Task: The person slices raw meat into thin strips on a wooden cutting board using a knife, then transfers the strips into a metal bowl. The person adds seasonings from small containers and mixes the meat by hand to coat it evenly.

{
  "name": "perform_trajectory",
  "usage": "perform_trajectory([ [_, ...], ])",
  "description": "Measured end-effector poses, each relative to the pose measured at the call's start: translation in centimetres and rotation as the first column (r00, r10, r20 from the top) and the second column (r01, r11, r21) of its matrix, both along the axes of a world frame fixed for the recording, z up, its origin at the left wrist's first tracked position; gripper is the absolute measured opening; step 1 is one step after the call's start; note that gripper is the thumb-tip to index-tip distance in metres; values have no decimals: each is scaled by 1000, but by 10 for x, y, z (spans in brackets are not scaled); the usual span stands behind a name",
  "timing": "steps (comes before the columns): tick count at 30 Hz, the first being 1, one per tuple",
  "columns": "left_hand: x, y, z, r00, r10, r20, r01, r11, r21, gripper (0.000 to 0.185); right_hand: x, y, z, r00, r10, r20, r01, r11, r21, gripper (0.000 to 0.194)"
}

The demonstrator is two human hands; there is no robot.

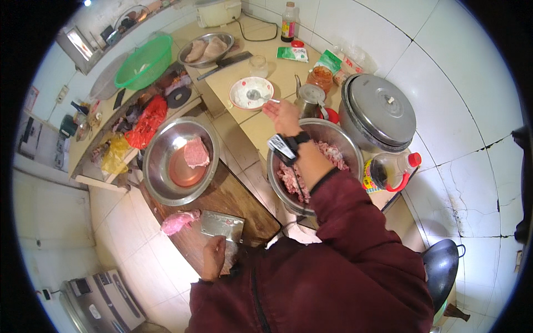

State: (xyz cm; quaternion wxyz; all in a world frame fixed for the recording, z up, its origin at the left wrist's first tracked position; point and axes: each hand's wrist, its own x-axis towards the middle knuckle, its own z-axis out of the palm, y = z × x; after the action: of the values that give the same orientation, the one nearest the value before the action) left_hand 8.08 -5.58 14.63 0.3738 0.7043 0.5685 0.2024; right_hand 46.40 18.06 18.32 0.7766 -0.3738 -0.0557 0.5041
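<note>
My right hand (pixel 284 116) reaches over the beige counter, its fingers at the handle of a metal spoon (pixel 266 99). The spoon's bowl rests in a white bowl (pixel 238 96) with red marks and white residue inside. Under my right forearm stands a large steel basin (pixel 357 160) of chopped raw meat (pixel 333 155). Lower down, my left hand (pixel 213 257) is loosely curled by the lower edge of a cleaver (pixel 222 224). The cleaver lies flat on a wooden board (pixel 256 214), beside a piece of raw meat (pixel 180 222). Whether the left fingers grip anything is unclear.
Another steel basin (pixel 152 183) holds a meat slab (pixel 196 152) and reddish liquid. A lidded pot (pixel 381 108), a metal pitcher (pixel 310 100), a chili jar (pixel 320 79) and a red-capped bottle (pixel 381 171) stand right. A long knife (pixel 225 64) lies near the counter's edge.
</note>
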Motion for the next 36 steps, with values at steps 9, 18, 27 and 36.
perform_trajectory([
  [9, -15, -7, -16, 998, 28, 58, -30, 999, 30, 13, -12, -4, -6, 960, 274, -62, -276, 961, -19, 44],
  [18, 16, 13, 22, 966, -225, -126, 239, 965, 112, 13, 61, -333, 108, -76, -282, 956, 481, 830, 283, 12],
  [27, 58, 15, 22, 906, -423, 14, 415, 895, 161, 13, 178, -345, 132, -66, 333, 941, 694, 692, -196, 40],
  [36, 57, -14, 42, 941, -293, -168, 316, 940, 127, 11, 202, -350, 130, -190, 150, 970, 356, 931, -74, 29],
])
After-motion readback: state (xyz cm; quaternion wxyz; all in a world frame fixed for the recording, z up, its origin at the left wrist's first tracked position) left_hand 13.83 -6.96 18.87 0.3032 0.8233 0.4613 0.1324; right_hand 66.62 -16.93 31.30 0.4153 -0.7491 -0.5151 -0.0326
